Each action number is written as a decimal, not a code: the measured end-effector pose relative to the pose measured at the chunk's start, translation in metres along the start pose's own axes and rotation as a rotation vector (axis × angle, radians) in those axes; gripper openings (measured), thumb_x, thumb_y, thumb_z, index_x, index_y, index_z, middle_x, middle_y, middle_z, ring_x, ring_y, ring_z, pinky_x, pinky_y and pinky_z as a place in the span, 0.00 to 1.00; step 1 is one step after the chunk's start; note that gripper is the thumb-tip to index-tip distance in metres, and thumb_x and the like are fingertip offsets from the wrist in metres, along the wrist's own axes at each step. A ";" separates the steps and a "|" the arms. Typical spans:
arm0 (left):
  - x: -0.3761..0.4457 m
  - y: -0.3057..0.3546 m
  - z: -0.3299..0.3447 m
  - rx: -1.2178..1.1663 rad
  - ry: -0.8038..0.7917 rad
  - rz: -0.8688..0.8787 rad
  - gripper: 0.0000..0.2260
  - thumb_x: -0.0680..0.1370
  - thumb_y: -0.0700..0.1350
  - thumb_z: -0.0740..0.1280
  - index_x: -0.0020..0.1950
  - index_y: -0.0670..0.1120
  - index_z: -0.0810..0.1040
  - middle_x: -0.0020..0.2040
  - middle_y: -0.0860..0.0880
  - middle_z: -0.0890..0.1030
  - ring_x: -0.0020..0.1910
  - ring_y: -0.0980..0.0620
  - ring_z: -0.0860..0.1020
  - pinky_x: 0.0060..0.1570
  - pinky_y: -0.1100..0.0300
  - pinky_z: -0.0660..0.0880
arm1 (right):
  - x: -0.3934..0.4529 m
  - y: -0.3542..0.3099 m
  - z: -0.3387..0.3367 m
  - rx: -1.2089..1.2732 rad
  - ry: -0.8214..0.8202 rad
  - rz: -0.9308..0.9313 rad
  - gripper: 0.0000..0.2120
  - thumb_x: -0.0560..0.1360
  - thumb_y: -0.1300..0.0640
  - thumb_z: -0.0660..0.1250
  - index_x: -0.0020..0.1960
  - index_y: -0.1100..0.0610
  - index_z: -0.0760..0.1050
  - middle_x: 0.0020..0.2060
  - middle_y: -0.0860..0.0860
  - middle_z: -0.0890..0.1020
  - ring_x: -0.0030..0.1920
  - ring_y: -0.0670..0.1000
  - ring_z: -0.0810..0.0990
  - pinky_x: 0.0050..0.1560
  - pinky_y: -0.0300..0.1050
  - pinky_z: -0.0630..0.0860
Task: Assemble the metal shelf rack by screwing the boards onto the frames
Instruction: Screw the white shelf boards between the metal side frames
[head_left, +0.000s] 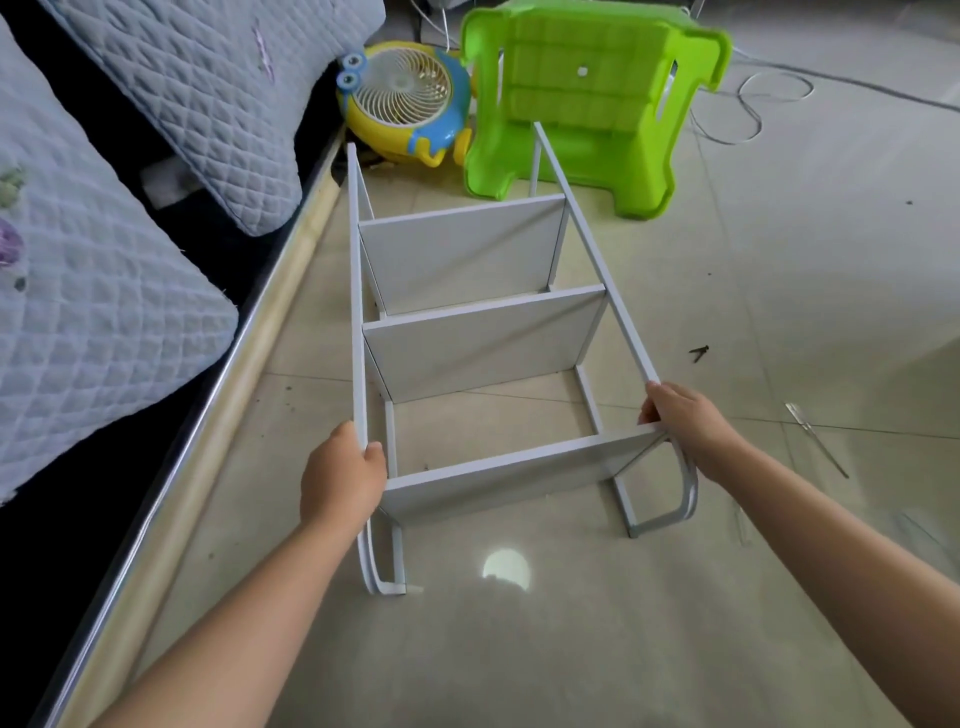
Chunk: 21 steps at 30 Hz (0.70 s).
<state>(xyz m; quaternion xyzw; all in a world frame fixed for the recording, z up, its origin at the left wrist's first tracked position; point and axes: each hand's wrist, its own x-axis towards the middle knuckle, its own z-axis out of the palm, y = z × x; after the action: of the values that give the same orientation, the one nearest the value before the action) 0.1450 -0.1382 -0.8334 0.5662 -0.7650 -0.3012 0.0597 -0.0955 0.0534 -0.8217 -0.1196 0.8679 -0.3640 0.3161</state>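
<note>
Your left hand (340, 475) and right hand (680, 415) each grip a frame (618, 322) rail of the rack (467, 332) lying on the floor (571, 649), likely light, stiff, best held by rails, not boards (483, 348).

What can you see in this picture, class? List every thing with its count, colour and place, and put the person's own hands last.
shelf rack: one, white metal frames with three grey-white boards, lying on the floor in the middle.
stool: one, bright green plastic, tipped over beyond the rack.
toy fan: one, yellow and blue, left of the stool.
bedding: quilted, pale blue, along the left edge.
screws: a small dark cluster, on the floor right of the rack.
screwdriver: one, clear handle, far right on the floor.
cable: white, looped, top right.
left hand: grips the left frame.
right hand: grips the right frame.
</note>
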 end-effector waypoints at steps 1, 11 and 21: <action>0.005 0.004 -0.001 -0.011 -0.021 -0.028 0.12 0.78 0.41 0.58 0.35 0.41 0.62 0.33 0.45 0.70 0.35 0.43 0.69 0.35 0.56 0.66 | 0.001 -0.003 -0.003 -0.004 -0.020 0.013 0.20 0.80 0.53 0.50 0.36 0.60 0.70 0.32 0.53 0.74 0.34 0.50 0.70 0.38 0.43 0.66; 0.024 0.040 0.006 -0.022 0.081 -0.067 0.13 0.82 0.42 0.52 0.61 0.34 0.66 0.57 0.33 0.74 0.56 0.35 0.74 0.49 0.50 0.69 | 0.032 -0.029 0.001 0.327 -0.142 0.051 0.15 0.82 0.53 0.47 0.40 0.58 0.64 0.21 0.49 0.61 0.16 0.45 0.57 0.19 0.33 0.55; 0.018 0.033 0.009 -0.106 0.050 -0.033 0.08 0.81 0.41 0.51 0.47 0.38 0.66 0.51 0.32 0.75 0.50 0.34 0.75 0.46 0.49 0.71 | 0.004 -0.024 -0.014 0.290 -0.046 0.001 0.16 0.82 0.54 0.47 0.36 0.57 0.61 0.23 0.50 0.61 0.16 0.45 0.57 0.18 0.33 0.54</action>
<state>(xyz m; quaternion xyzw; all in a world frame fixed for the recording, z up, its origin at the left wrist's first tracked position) 0.1071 -0.1445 -0.8276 0.5819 -0.7369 -0.3280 0.1038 -0.1078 0.0427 -0.7986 -0.0806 0.7989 -0.4824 0.3502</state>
